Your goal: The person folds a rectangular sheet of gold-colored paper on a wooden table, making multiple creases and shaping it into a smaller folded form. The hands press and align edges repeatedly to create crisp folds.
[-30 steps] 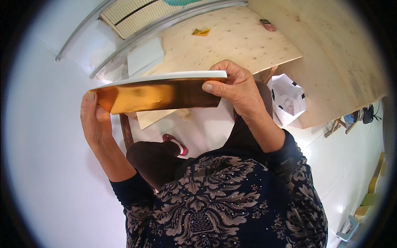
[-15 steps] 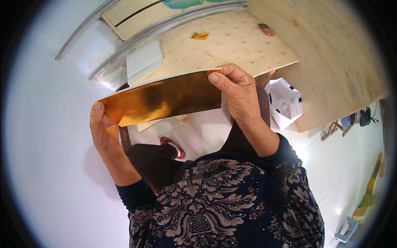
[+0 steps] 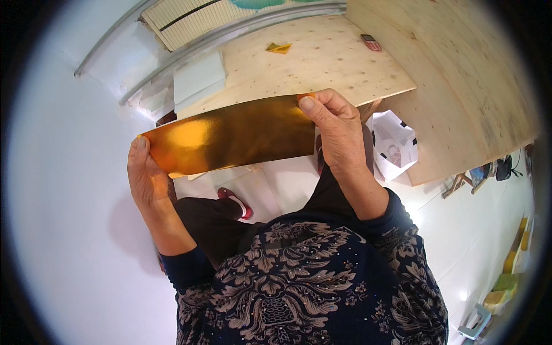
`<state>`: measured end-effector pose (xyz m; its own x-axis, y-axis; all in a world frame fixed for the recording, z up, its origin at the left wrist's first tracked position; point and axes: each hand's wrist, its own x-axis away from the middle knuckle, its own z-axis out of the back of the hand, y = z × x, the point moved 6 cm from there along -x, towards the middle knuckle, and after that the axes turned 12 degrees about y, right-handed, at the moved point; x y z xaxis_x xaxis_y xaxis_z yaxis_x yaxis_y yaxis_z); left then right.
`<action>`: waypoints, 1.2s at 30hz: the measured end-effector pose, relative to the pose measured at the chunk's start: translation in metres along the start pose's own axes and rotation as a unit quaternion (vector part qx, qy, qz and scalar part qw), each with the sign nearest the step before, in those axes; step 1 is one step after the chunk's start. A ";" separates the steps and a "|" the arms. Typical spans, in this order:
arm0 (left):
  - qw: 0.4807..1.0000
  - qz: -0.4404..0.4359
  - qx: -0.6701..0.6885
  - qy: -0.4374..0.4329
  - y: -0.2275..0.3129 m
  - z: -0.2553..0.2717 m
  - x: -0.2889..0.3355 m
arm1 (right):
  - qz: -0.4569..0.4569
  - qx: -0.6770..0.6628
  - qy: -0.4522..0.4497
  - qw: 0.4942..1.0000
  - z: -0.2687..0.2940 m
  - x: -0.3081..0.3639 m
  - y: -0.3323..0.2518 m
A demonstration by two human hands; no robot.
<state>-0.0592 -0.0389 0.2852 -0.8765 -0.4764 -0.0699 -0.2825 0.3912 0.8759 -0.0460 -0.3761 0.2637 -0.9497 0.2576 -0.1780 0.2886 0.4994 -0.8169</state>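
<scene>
Holding the shiny gold rectangular paper sheet [image 3: 233, 135] flat in the air above the pale plywood desk [image 3: 322, 63], I pinch its ends with left hand [image 3: 146, 178] and right hand [image 3: 336, 129] fingers, and I judge no crease made yet.

Light: bright, even daylight.
Glare: hot sheen on gold sheet [image 3: 230, 135] toward 9 o'clock.
Distortion: fisheye bending, black vignette around rim.
Focus: centre sharp, edges soft.

A shiny gold sheet of paper [image 3: 230, 135], long and rectangular, is hanging in the air, stretched nearly flat and tilting slightly, its glossy face showing.
</scene>
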 end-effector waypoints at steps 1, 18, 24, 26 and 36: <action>1.000 -0.007 -0.003 0.009 0.000 0.003 -0.001 | -0.006 0.015 0.005 1.000 0.001 0.001 0.000; 1.000 -0.002 0.030 0.002 -0.006 0.014 -0.008 | -0.002 0.044 0.020 0.999 -0.004 -0.002 0.007; 0.999 0.011 0.034 -0.002 -0.010 0.021 -0.011 | -0.004 0.046 0.017 0.999 -0.007 -0.002 0.007; 0.999 0.009 0.039 0.002 -0.011 0.022 -0.012 | 0.001 0.052 0.016 0.999 -0.008 -0.003 0.007; 0.999 -0.014 0.033 0.005 -0.041 0.042 -0.042 | -0.060 0.129 0.015 0.990 -0.012 -0.045 0.053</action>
<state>-0.0268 -0.0019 0.2320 -0.8643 -0.4952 -0.0881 -0.3312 0.4286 0.8406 0.0135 -0.3513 0.2356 -0.9702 0.2349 -0.0589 0.1303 0.3011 -0.9447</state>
